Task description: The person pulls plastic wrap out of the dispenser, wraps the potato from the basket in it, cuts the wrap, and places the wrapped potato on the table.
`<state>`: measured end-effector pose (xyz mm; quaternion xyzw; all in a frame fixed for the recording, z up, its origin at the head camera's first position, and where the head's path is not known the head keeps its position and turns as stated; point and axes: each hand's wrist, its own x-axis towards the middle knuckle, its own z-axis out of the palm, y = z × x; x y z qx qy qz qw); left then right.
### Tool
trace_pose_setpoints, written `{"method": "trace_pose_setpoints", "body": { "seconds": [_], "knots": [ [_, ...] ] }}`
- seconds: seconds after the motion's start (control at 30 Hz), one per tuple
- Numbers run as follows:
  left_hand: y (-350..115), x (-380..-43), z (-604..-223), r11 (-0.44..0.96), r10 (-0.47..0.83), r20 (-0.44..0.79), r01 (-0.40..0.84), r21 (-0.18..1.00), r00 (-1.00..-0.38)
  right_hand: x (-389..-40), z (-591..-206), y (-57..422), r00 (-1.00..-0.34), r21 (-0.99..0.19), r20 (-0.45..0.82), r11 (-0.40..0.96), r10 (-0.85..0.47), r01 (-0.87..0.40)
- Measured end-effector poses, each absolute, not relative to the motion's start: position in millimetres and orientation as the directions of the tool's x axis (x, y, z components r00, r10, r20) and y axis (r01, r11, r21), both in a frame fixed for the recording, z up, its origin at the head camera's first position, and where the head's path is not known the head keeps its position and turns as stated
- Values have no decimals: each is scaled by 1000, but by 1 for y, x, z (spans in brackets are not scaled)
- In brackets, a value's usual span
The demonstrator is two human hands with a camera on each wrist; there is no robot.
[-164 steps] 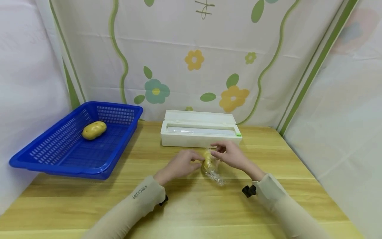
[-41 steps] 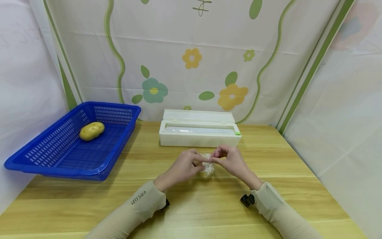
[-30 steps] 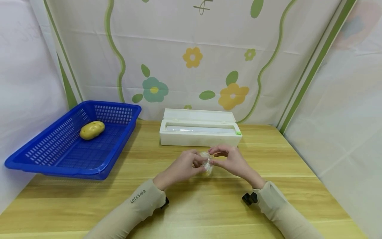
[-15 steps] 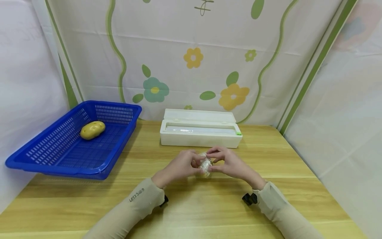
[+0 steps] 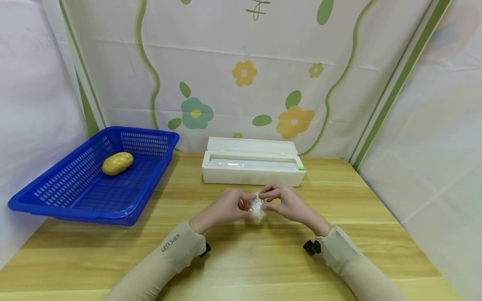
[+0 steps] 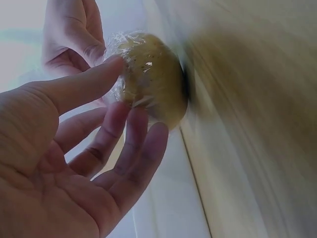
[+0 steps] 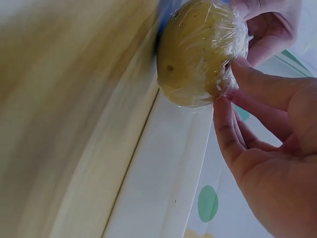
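A potato (image 5: pixel 257 211) wrapped in crinkled cling film rests on the table between both hands. My left hand (image 5: pixel 226 205) holds its left side, thumb and curled fingertips against the film in the left wrist view. From the other side my right hand (image 5: pixel 289 202) pinches the wrapped surface with thumb and fingertips. Bunched cling film (image 7: pixel 229 34) covers the top of the potato in the right wrist view, while its lower sides look smooth. The potato's underside is hidden.
Behind the hands stands a white cling film dispenser box (image 5: pixel 253 174) with its lid up. A blue basket (image 5: pixel 94 215) on the left holds an unwrapped potato (image 5: pixel 117 163). Printed fabric (image 5: pixel 218 62) encloses the wooden table (image 5: pixel 241 267).
Earlier a loose tail of film trailed from the potato; now it is gathered onto it. Over the last second the fingers have shifted around the film, and the right hand's thumb and index have spread.
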<state>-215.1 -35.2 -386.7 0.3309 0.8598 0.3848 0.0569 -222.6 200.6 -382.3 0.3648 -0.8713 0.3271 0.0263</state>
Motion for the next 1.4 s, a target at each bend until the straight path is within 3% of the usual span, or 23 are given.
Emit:
{"method": "trace_pose_setpoints", "body": {
  "seconds": [0.27, 0.7, 0.93, 1.17, 1.27, 1.4],
  "knots": [
    [-36, -217, -385, 508, 619, 135, 526, 682, -774, -232, -381, 200, -669, -527, 306, 465, -677, -712],
    [-36, -214, -384, 503, 608, 118, 496, 707, -785, -257, -375, 202, -749, -665, 165, 488, -642, -565],
    [-40, -214, -386, 563, 622, 117, 547, 620, -774, -253, -379, 203, -713, -624, 219, 466, -666, -627],
    [-41, -227, -387, 573, 610, 207, 606, 552, -765, -243, -376, 200, -665, -565, 115, 502, -737, -655],
    [-45, -234, -390, 541, 634, 210, 621, 566, -744, -240, -377, 195, -665, -503, 118, 533, -737, -680],
    [-51, -240, -391, 462, 676, 208, 626, 628, -707, -239, -377, 193, -683, -561, 146, 509, -716, -653]
  ]
}}
